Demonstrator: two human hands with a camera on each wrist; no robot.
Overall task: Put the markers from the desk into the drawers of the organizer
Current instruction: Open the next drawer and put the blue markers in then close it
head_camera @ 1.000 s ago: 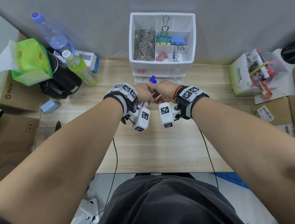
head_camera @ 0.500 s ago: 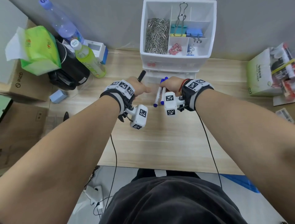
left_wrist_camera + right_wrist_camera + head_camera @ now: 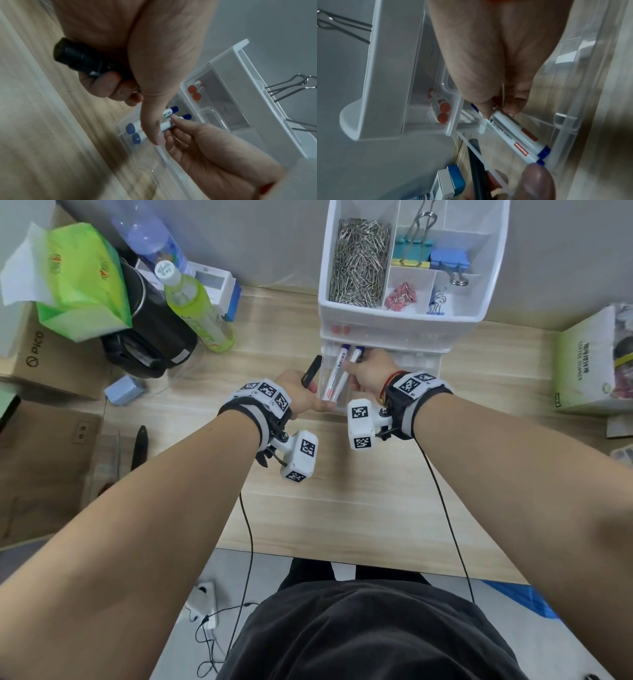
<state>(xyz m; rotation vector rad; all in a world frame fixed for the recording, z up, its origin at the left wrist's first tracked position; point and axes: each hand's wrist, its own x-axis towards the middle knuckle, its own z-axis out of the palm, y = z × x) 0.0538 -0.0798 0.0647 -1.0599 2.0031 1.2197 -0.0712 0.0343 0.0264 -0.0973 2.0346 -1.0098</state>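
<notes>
Fingers of the right hand [image 3: 368, 373] pinch two blue-capped markers [image 3: 337, 376] lying low inside the open clear drawer [image 3: 173, 159] of the white organizer [image 3: 404, 316]; the left hand [image 3: 294, 395] curls round a black marker [image 3: 311, 374], one fingertip resting on the blue pair. Best to lay the pair flat along the drawer's length before letting go. Half a second ago the blue markers hung above the desk, short of the drawer. Red-capped markers [image 3: 194, 92] sit in the upper drawer.
</notes>
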